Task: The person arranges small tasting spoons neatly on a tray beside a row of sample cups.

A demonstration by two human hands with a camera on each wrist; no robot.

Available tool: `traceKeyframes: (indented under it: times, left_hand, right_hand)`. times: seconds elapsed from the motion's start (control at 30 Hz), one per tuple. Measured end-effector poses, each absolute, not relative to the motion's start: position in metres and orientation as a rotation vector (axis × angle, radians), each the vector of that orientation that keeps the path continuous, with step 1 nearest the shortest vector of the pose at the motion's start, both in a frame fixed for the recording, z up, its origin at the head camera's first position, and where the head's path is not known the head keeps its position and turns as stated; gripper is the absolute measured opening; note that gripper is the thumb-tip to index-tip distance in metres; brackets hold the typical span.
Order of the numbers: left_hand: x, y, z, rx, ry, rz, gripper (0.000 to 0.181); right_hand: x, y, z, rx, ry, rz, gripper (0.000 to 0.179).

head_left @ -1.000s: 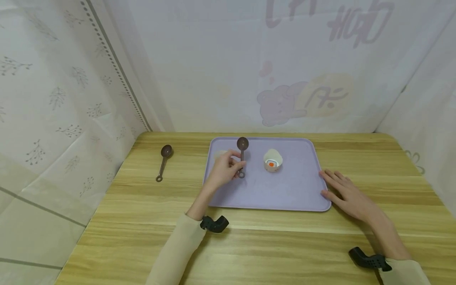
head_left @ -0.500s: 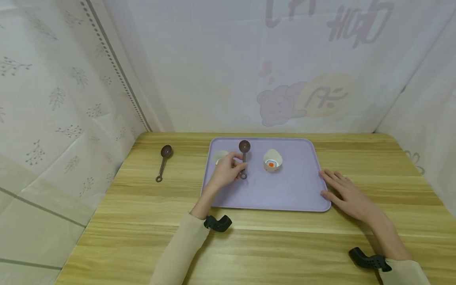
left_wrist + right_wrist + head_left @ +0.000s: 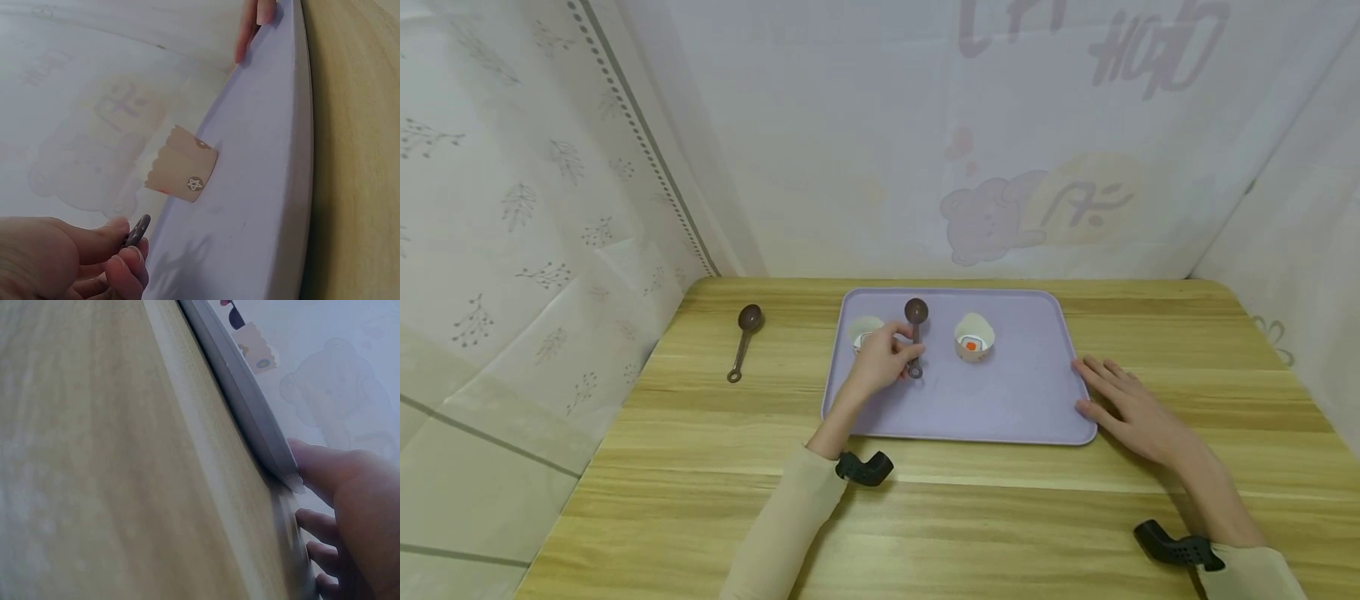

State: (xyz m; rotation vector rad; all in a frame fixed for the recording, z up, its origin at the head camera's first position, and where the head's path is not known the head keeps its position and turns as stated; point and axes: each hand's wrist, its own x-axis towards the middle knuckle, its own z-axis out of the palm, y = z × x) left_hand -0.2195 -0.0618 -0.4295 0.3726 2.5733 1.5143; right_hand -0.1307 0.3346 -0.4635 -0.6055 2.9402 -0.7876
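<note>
My left hand [image 3: 883, 358] pinches a brown measuring spoon [image 3: 916, 312] by its handle, bowl pointing to the back, over the left half of a lilac tray [image 3: 1000, 412]. In the left wrist view, thumb and fingers close on the ringed handle end [image 3: 139, 230]. Just right of the spoon stands a scalloped paper baking cup [image 3: 974, 323] with a small white-and-orange piece [image 3: 972, 344] inside. A second paper cup [image 3: 865, 323] is partly hidden behind my left hand. My right hand [image 3: 1131, 412] rests at the tray's right edge, fingers extended and thumb against the rim.
Another brown measuring spoon [image 3: 745, 342] lies on the wooden table [image 3: 970, 533], left of the tray. A printed cloth [image 3: 820, 167] hangs right behind the table's back edge, and more cloth hangs along both sides.
My left hand has shifted slightly right and toward the front with the measuring spoon, uncovering more of the left paper cup. My right hand has stayed in place.
</note>
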Motion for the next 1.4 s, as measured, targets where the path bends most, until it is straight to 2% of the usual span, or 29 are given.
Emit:
traceKeyframes:
  times: [0.73,1.4]
  left_hand:
    - [-0.221,-0.053,-0.436,0.288,2.618,1.364,0.031]
    - [-0.223,-0.046,-0.438,0.285,2.675,1.28,0.02]
  right_hand:
    - [-0.13,0.334,-0.462,-0.594,2.941,-0.786,0.066]
    - [-0.13,0.335,-0.463,-0.602,2.945,-0.79,0.066]
